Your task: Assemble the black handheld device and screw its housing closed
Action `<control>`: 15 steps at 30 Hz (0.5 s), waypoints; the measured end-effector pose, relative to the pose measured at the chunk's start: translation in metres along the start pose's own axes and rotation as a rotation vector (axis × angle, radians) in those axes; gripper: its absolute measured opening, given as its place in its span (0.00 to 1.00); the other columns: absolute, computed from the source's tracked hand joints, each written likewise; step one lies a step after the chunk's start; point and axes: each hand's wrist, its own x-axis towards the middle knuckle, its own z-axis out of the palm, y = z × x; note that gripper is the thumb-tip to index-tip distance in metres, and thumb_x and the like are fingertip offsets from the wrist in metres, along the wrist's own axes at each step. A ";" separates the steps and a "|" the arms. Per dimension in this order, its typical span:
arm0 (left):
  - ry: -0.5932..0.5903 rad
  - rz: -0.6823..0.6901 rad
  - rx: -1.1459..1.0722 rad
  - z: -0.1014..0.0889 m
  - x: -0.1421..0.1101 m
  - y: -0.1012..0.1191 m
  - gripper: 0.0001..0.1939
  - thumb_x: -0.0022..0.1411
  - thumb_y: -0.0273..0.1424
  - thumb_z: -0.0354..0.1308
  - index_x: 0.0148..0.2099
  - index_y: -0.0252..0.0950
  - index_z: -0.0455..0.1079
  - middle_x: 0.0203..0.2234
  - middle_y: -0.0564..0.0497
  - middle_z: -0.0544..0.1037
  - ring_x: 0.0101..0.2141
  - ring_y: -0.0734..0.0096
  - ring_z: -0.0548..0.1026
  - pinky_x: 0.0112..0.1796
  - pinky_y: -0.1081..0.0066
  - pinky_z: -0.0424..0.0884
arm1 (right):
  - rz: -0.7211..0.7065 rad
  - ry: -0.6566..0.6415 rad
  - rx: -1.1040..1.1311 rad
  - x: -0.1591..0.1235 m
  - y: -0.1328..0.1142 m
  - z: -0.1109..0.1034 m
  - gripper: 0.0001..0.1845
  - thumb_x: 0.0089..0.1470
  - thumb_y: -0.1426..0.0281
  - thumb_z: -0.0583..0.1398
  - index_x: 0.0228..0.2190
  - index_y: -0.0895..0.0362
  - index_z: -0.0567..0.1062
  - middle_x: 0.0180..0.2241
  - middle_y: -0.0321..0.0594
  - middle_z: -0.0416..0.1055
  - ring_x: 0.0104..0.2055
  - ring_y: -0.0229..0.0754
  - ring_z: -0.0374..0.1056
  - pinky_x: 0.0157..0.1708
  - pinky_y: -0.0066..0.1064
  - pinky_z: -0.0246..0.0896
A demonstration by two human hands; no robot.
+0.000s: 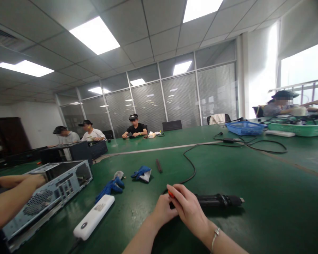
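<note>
My left hand (pixel 163 210) and my right hand (pixel 188 204) meet low in the middle of the head view, over the green table (pixel 267 218). A small orange-red thing (pixel 171 194) shows between the fingertips; its kind is not clear. Both hands are closed around that spot, and the right fingers partly cover the left ones. Beside and behind my right hand lies a black electric screwdriver (pixel 218 201), its tip pointing right. Whether the left hand touches its hidden rear end I cannot tell. A black cord (pixel 192 164) runs from near the hands toward the back right.
At left, another person's arm (pixel 21 192) reaches into an open computer case (pixel 58 192). A white power strip (pixel 94 217), blue gloves (pixel 110 188) and a brown bar (pixel 159 165) lie nearby. A blue basket (pixel 245 128) and green basket (pixel 298 129) stand back right. Several people sit around.
</note>
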 end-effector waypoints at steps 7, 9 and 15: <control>0.022 0.026 0.010 0.004 0.001 -0.005 0.09 0.55 0.24 0.58 0.39 0.29 0.76 0.32 0.47 0.80 0.33 0.65 0.77 0.35 0.74 0.71 | -0.020 -0.035 -0.025 -0.003 0.001 0.001 0.26 0.61 0.74 0.51 0.61 0.53 0.59 0.50 0.50 0.68 0.48 0.46 0.70 0.45 0.37 0.71; 0.053 0.062 -0.040 0.006 0.002 -0.006 0.13 0.55 0.23 0.59 0.43 0.31 0.75 0.36 0.47 0.80 0.37 0.64 0.77 0.40 0.73 0.72 | -0.022 -0.024 -0.023 -0.003 0.001 0.000 0.23 0.62 0.73 0.52 0.58 0.51 0.64 0.45 0.48 0.70 0.43 0.44 0.71 0.41 0.36 0.72; 0.013 -0.012 -0.040 0.004 0.001 -0.008 0.08 0.53 0.21 0.57 0.36 0.29 0.76 0.33 0.46 0.80 0.34 0.63 0.76 0.36 0.73 0.71 | -0.045 -0.055 0.005 -0.006 0.002 0.003 0.29 0.62 0.76 0.47 0.63 0.54 0.54 0.51 0.50 0.68 0.51 0.44 0.69 0.47 0.35 0.71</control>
